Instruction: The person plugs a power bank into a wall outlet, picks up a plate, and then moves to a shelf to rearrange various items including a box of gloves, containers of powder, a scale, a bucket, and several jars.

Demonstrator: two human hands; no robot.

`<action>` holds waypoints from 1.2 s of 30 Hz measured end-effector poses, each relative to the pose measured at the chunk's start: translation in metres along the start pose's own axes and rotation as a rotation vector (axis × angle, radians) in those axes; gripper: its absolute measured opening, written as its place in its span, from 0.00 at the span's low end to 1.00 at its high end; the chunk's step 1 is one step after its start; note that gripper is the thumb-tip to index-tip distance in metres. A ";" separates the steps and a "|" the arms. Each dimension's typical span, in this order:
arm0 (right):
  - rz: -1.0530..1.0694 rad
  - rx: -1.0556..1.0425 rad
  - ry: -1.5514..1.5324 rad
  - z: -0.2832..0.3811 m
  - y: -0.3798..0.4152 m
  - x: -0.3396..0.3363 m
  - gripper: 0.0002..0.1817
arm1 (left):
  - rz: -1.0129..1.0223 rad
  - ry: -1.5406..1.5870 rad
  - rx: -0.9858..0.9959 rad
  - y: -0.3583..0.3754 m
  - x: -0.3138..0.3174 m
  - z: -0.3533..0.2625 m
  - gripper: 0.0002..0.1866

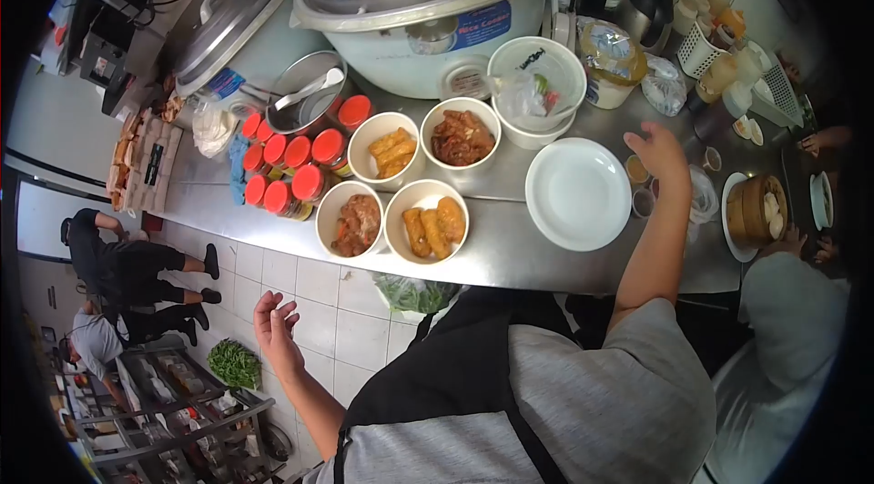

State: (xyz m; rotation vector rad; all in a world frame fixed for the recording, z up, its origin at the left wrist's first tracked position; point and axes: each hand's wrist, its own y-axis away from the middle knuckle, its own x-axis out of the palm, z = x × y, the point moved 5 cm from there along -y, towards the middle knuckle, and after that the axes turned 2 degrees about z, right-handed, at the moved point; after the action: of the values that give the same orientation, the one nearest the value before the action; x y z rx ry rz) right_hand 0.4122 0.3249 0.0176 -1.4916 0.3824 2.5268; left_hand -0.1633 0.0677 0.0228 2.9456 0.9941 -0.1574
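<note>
My right hand point(657, 154) is over the counter with its fingers apart and nothing in it. It is nearest to a white round plate point(578, 194) and some small sauce cups point(636, 169). Off the counter's front edge, my left hand point(277, 331) hangs in the air, fingers loosely bent and apart, holding nothing. Between my hands stand several white paper bowls: two hold golden fried rolls point(393, 154) point(437, 227), and two hold brown saucy meat point(462, 138) point(354, 224).
Red-lidded jars point(298, 152) cluster left of the bowls. Behind them stand a metal pot point(305, 83), a large rice cooker point(410, 47) and a plastic tub point(537, 74). A co-worker's hand touches a bamboo steamer point(754, 210) at right. Two people stand beyond the counter at left.
</note>
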 end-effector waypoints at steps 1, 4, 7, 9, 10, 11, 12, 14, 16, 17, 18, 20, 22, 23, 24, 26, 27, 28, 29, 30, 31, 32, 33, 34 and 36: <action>0.045 0.027 0.002 -0.002 0.009 0.007 0.31 | -0.002 0.002 0.001 0.003 -0.007 0.000 0.15; 0.082 0.009 0.040 0.000 0.035 0.028 0.31 | -0.003 0.010 0.003 0.014 -0.035 0.004 0.15; 0.154 0.061 0.076 0.013 0.071 0.035 0.31 | -0.015 0.019 0.011 0.028 -0.071 0.009 0.16; 0.050 0.121 0.135 0.014 0.090 0.038 0.31 | -0.038 0.014 0.014 0.040 -0.098 0.013 0.16; -0.001 0.142 0.162 0.014 0.098 0.043 0.31 | -0.043 0.007 0.004 0.045 -0.113 0.016 0.17; 0.047 0.243 0.099 -0.002 0.100 0.056 0.32 | -0.063 -0.001 -0.006 0.053 -0.128 0.020 0.17; -0.185 0.049 0.083 -0.034 0.086 0.079 0.30 | -0.103 -0.005 -0.013 0.064 -0.145 0.023 0.17; -0.162 0.262 -0.103 -0.091 0.063 0.131 0.30 | -0.180 -0.047 -0.063 0.084 -0.174 0.026 0.18; -0.144 0.432 -0.468 -0.082 0.088 0.145 0.26 | -0.191 -0.029 -0.075 0.105 -0.201 0.031 0.18; -0.135 0.421 -0.441 -0.100 0.071 0.158 0.24 | -0.198 -0.012 -0.070 0.114 -0.215 0.035 0.18; -0.126 0.367 -0.722 -0.131 0.048 0.179 0.22 | -0.220 -0.022 -0.063 0.123 -0.227 0.036 0.18; -0.108 0.490 -1.021 -0.129 0.056 0.173 0.23 | -0.227 -0.055 -0.058 0.139 -0.253 0.035 0.19; -0.262 0.384 -1.161 -0.119 0.055 0.149 0.26 | -0.281 -0.037 -0.078 0.149 -0.272 0.032 0.19; -0.314 0.292 -0.714 -0.113 0.055 0.120 0.25 | -0.291 -0.029 -0.089 0.152 -0.277 0.032 0.18; -0.362 0.201 -0.269 -0.102 0.055 0.088 0.24 | -0.306 -0.034 -0.101 0.155 -0.283 0.033 0.18; -0.618 0.106 -0.112 -0.080 0.086 0.021 0.24 | -0.317 -0.039 -0.119 0.152 -0.290 0.039 0.18; -0.738 0.050 -0.149 -0.070 0.107 -0.010 0.24 | -0.308 -0.026 -0.131 0.147 -0.289 0.043 0.18; -0.831 -0.014 -0.196 -0.056 0.127 -0.034 0.25 | -0.309 -0.014 -0.144 0.142 -0.290 0.047 0.18; -0.881 -0.087 -0.251 -0.037 0.140 -0.049 0.25 | -0.323 -0.001 -0.158 0.141 -0.290 0.052 0.17; -0.894 -0.168 -0.306 -0.010 0.150 -0.056 0.25 | -0.304 -0.006 -0.166 0.137 -0.287 0.055 0.17; -0.877 -0.253 -0.377 0.023 0.156 -0.055 0.25 | -0.296 -0.014 -0.177 0.129 -0.282 0.056 0.17; -0.799 -0.335 -0.465 0.065 0.158 -0.042 0.25 | -0.290 -0.023 -0.194 0.125 -0.278 0.056 0.17; -0.696 -0.414 -0.586 0.110 0.159 -0.027 0.25 | -0.269 -0.018 -0.190 0.120 -0.273 0.054 0.17; -0.591 -0.488 -0.705 0.149 0.158 -0.012 0.26 | -0.244 -0.013 -0.182 0.113 -0.269 0.053 0.16; -0.372 -0.618 -0.924 0.213 0.155 0.021 0.26 | -0.280 -0.051 -0.174 0.103 -0.270 0.052 0.17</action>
State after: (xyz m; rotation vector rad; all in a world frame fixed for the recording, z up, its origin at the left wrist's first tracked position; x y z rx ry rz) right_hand 0.1812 0.2441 0.1180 -0.2800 -0.7790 2.7490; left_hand -0.3194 -0.1803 -0.0015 2.6234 1.3345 -0.1420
